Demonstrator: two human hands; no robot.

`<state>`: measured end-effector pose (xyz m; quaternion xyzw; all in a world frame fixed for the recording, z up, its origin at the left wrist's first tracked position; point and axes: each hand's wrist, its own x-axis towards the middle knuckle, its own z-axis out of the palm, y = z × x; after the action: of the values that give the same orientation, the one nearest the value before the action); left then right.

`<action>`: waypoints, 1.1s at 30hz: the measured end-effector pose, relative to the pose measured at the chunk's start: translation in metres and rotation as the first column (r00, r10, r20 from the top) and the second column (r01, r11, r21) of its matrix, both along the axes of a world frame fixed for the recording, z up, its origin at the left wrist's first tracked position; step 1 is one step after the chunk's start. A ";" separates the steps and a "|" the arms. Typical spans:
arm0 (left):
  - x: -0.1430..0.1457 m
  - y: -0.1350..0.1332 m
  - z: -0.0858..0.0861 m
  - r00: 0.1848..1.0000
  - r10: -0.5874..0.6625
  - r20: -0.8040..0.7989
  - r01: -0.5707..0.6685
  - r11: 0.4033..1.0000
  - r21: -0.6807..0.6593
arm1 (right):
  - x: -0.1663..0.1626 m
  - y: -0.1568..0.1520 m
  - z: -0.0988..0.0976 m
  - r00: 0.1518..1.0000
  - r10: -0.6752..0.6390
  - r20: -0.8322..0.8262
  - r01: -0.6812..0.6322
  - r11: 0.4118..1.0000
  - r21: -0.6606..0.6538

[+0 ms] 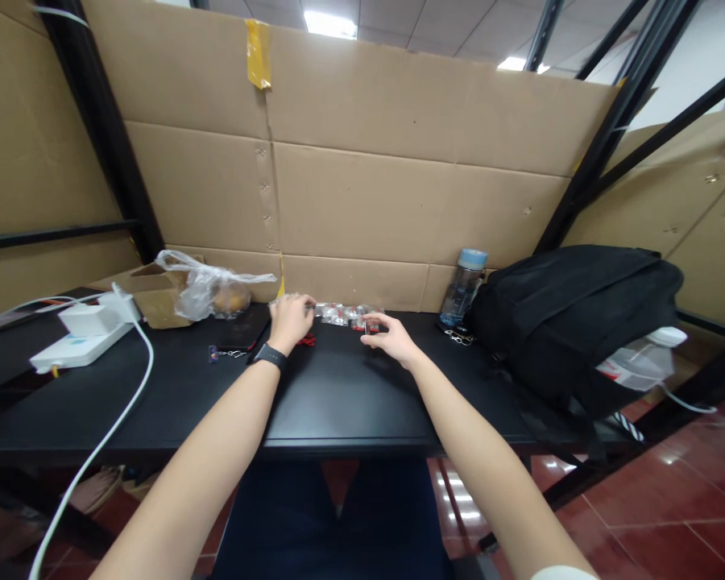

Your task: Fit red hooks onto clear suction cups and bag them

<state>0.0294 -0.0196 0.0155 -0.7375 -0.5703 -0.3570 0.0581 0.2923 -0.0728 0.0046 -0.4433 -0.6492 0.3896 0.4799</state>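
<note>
Several small clear plastic packets (337,314) with bits of red lie in a row at the back of the black table, against the cardboard. My left hand (292,319), with a dark watch (271,355) on its wrist, rests at the left end of that row, fingers reaching forward and partly hidden behind the hand. Beside it lies a small red thing (307,341), too small to name. At the row's right end, my right hand (392,338) is curved, with thumb and index finger apart. Part of a packet shows by its fingertips; no firm grip is visible.
To the left are a white power strip (76,348) with a cable, a cardboard box (164,302), a tied plastic bag (209,292) and a keychain (228,353). On the right stand a water bottle (460,290) and a black backpack (580,322). Cardboard panels (350,193) wall the back.
</note>
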 end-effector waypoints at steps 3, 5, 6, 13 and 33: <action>-0.026 0.011 -0.006 0.978 0.208 -0.013 -0.208 0.976 -0.056 | 0.004 0.000 0.001 1.000 -0.018 0.015 0.018 1.000 0.010; -0.038 0.017 -0.009 0.974 0.225 -0.041 -0.228 0.967 -0.111 | 0.006 0.000 0.001 1.000 -0.015 0.015 0.015 1.000 0.015; -0.042 0.019 -0.010 0.976 0.211 -0.050 -0.216 0.968 -0.127 | 0.007 0.000 0.002 1.000 -0.014 0.011 0.014 1.000 0.016; -0.045 0.017 -0.002 0.969 0.242 0.057 -0.239 0.969 -0.060 | 0.013 0.001 0.003 0.999 -0.042 0.000 0.042 0.999 0.020; 0.000 -0.006 0.011 0.946 -0.311 0.089 0.294 0.941 0.166 | 0.020 0.010 -0.002 0.996 -0.081 0.020 0.079 0.993 0.090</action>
<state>0.0290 -0.0256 0.0261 -0.7884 -0.4238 -0.4452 0.0256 0.3124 -0.0628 0.0029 -0.4516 -0.6532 0.3353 0.5069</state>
